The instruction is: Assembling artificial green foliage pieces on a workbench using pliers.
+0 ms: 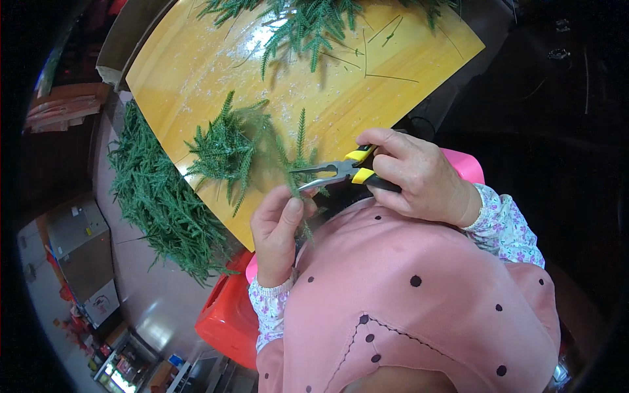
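My right hand [419,173] is wrapped round the yellow-and-black handles of a pair of long-nose pliers [341,170]. The pliers' jaws are parted and reach toward my left hand [278,226]. Between thumb and fingers, my left hand pinches a green artificial pine sprig [301,147] that stands up beside the jaws. Whether the jaws touch its stem I cannot tell. Just beyond my left hand, a small bunch of green artificial pine sprigs [223,147] lies near the table's left edge.
More green sprigs [308,29] lie along the far side of the yellow wooden table [393,98], with loose thin stems and white flecks about. A big heap of greenery [157,196] sits left of the table. A red plastic stool [229,318] stands at my left.
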A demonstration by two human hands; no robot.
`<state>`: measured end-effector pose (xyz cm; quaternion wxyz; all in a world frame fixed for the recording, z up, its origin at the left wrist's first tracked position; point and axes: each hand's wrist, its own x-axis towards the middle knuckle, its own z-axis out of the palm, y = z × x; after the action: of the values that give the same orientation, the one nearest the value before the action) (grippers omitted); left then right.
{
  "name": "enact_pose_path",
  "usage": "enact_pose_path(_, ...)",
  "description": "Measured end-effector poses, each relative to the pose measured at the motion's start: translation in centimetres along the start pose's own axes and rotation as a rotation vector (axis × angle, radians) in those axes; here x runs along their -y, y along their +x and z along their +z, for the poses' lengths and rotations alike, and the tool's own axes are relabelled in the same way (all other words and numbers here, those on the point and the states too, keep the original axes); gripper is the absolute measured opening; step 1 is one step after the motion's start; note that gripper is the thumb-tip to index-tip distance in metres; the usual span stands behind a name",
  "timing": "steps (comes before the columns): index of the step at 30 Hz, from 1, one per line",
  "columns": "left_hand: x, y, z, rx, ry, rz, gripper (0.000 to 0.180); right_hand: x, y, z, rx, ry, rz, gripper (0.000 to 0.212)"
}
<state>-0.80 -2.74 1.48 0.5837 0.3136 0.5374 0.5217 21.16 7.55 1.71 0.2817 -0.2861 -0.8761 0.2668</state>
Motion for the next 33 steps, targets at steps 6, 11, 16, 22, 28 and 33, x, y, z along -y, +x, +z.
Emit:
enact_pose_path(6, 0.1, 0.1, 0.7, -0.028, 0.043, 0.022, 0.024, -0.2, -0.1, -0.4, -0.033, 0.022, 0.03, 0.021)
enact_pose_path(11, 0.5, -0.1, 0.5, -0.036, 0.018, -0.012, 0.022, 0.0, -0.3, -0.1, 0.014, 0.036, 0.017, 0.02)
enact_pose_path(16, 0.9, 0.4, 0.0, 0.005, 0.225, -0.007, 0.022, 0.2, -0.1, 0.4, 0.031, 0.028, 0.013, 0.019)
enact_pose_path(22, 0.7, 0.8, 0.9, 0.092, 0.49, 0.065, 0.02, 0.3, -0.2, 1.0, 0.025, 0.03, -0.003, 0.018)
enact_pose_path(28, 1.1, 1.0, 1.2, 0.049, 0.403, -0.006, 0.02, -0.3, -0.2, 1.9, -0.014, 0.031, -0.023, 0.018)
enact_pose_path(33, 2.3, 1.5, 0.9, 0.043, 0.468, 0.039, 0.02, -1.6, -0.7, 3.4, -0.059, 0.054, -0.061, 0.018)
